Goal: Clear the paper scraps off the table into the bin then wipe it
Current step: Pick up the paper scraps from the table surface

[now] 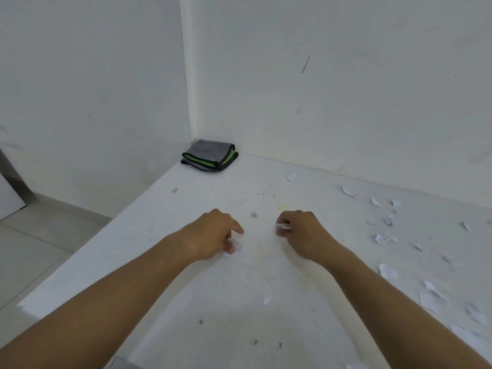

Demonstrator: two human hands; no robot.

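Mostly small, torn, white paper scraps (384,237), strewn rightward

No legible text anywhere.

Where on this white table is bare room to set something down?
Bare: the left strip between the folded grey-green cloth and left hand, also between both forearms. Crowded: torn paper scraps right of the right hand.

We find bare surface (213,302) between and ahead of us toward the folded cloth (209,155) in the corner; paper scraps (386,237) litter the right side, walls (346,89) closing behind.
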